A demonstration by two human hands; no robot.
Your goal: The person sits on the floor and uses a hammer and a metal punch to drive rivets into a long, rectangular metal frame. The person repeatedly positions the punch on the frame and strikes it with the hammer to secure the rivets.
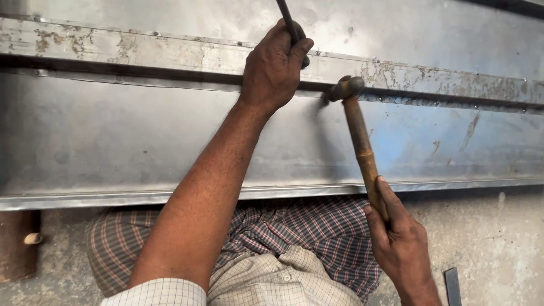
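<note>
Hammer [362,141], wooden-handled, steel head at centre frame, resting against the folded seam [170,85] of a long sheet-metal panel [113,141]. Right hand [399,243], lower right, fist closed round the handle's end. Left hand [275,68], upper centre, fingers wrapped tight on a dark steel rod [285,14] set against the seam. Step in hand, by appearance: dressing the seam. Next blow calls for the rod held steady. Flat metal strip [452,286] lies on the floor, lower right.

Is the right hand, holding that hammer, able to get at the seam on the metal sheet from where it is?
Probably yes: the right hand grips the hammer low on its handle, and its head already sits at the seam, just right of the left hand. Nothing lies between.
</note>
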